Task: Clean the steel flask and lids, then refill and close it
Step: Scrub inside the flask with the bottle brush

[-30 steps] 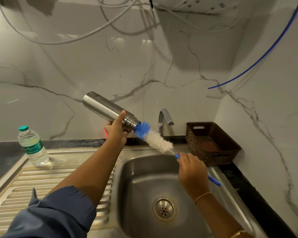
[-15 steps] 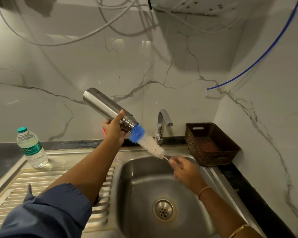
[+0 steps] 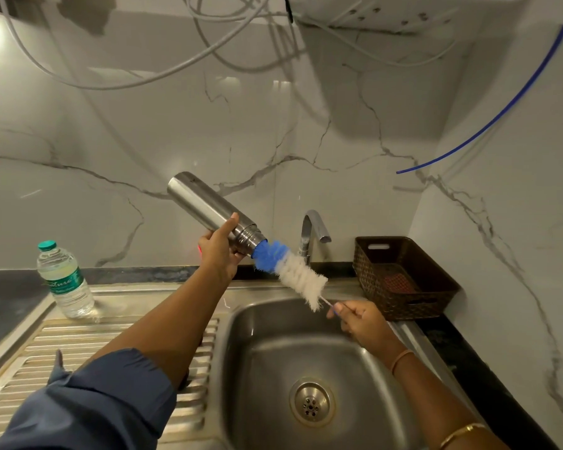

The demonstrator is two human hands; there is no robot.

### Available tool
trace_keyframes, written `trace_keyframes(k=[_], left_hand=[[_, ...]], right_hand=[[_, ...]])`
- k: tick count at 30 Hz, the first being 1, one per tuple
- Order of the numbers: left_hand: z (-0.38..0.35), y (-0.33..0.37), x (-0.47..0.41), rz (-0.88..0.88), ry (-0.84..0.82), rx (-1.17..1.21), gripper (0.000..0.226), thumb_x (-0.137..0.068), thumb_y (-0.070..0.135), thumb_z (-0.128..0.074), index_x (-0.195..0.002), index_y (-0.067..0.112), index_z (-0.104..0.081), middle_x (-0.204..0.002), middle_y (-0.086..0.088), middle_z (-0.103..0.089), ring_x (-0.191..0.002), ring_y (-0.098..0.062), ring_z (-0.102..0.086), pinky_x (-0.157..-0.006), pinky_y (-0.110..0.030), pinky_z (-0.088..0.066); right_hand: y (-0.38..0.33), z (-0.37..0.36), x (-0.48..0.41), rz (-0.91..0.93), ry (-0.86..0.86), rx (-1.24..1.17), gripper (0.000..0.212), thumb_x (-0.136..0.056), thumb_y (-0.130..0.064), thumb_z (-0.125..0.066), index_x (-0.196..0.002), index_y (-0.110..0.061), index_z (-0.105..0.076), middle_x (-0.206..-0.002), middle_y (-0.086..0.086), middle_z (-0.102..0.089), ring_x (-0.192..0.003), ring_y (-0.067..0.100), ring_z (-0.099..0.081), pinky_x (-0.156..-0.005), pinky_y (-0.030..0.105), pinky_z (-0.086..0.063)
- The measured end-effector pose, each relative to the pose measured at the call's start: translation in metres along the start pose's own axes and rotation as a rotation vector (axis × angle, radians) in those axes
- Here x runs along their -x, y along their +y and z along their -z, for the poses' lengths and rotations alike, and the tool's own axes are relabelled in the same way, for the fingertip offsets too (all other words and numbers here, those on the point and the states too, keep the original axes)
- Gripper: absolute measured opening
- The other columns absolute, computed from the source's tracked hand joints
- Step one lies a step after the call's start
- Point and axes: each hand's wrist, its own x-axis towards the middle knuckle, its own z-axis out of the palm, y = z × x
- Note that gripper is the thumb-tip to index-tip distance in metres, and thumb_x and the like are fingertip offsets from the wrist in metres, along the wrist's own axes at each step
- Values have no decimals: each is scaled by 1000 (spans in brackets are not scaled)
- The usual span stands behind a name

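around: water bottle (image 3: pixel 64 280) left, basket (image 3: pixel 403 277) right, tap (image 3: pixel 312 232) behind
steel flask (image 3: pixel 205 204): left fingers (image 3: pixel 229 224) grip neck
bottle brush (image 3: pixel 301 277): right fingers (image 3: pixel 338 309) pinch stem

One head-worn wide-angle view — looking forward and down, close over the sink (image 3: pixel 273 352).

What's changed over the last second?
The right grip shifted on the blue-and-white bristle bottle brush, from wrapping its blue handle to pinching the thin stem below the bristles. Unchanged: the left grip holds the tilted cylindrical steel flask, brush tip in its mouth.
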Motion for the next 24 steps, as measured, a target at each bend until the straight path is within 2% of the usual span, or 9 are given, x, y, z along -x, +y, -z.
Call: trace_keyframes(k=[4, 7, 9, 11, 13, 14, 17, 21, 24], left_hand=[[1, -3, -1, -2, -9, -5, 56, -77, 14, -77, -119, 8, -41, -118, -16, -56, -98, -29, -65, -68, -42, -58], [1, -6, -6, -16, 21, 8, 45, -78, 15, -77, -107, 13, -42, -115, -14, -56, -98, -28, -65, -71, -44, -58], [1, -8, -8, -38, 66, -6, 50, -76, 17, -78, -108, 15, -40, -115, -13, -55, -98, -28, -64, -78, -46, -57], [-2, -9, -11, -57, 110, -34, 59, -73, 19, -81, -114, 16, -38, -116, -12, -55, -98, -28, -65, -81, -47, -57], [-5, -9, -10, -66, 124, -28, 58, -71, 19, -82, -111, 18, -40, -114, -11, -57, -95, -27, -66, -78, -47, -58], [-7, -8, -10, -66, 113, -17, 56, -71, 19, -82, -108, 18, -41, -112, -11, -57, -94, -28, -67, -78, -47, -58], [-12, -2, -9, -53, 69, 11, 60, -74, 18, -80, -118, 14, -39, -113, -12, -57, -95, -29, -66, -80, -48, -57], [-16, 7, -14, -55, 48, -12, 69, -76, 21, -79, -128, 10, -35, -117, -14, -56, -98, -28, -65, -82, -46, -57], [-18, 7, -14, -53, 19, -36, 69, -76, 22, -79, -128, 10, -36, -118, -14, -57, -98, -28, -65, -83, -46, -57]], right_hand=[[-12, 1, 12, -417, -260, -369, 37, -99, -28, -39, -84, -6, -65, -47, -2, -34, -36, 5, -24, -36, 15, -20], [-16, -8, 12, -411, -199, -314, 36, -100, -28, -39, -89, -6, -65, -45, -1, -41, -33, 6, -29, -34, 17, -24], [-15, -23, 14, -201, -45, -67, 26, -98, -31, -43, -96, -13, -63, -49, -2, -53, -36, 6, -43, -38, 21, -38], [-4, -32, 15, 194, 159, 473, 21, -94, -40, -49, -102, -23, -58, -62, -4, -62, -49, 4, -56, -47, 20, -47], [12, -32, 12, 473, 327, 883, 29, -94, -41, -44, -105, -18, -60, -67, -4, -63, -48, 7, -56, -43, 18, -44], [18, -32, 9, 554, 387, 943, 29, -97, -37, -40, -104, -17, -59, -66, -3, -63, -47, 8, -55, -40, 19, -43], [12, -31, 6, 491, 347, 609, 24, -95, -24, -46, -97, -16, -69, -70, -4, -68, -55, 9, -59, -49, 19, -45], [-16, -25, 9, -92, -84, -250, 24, -98, -12, -46, -86, -13, -67, -46, -7, -41, -39, 7, -31, -38, 17, -27], [-23, -18, 14, -352, -257, -520, 29, -100, -19, -38, -94, -8, -64, -49, -2, -31, -36, 5, -19, -36, 14, -18]])
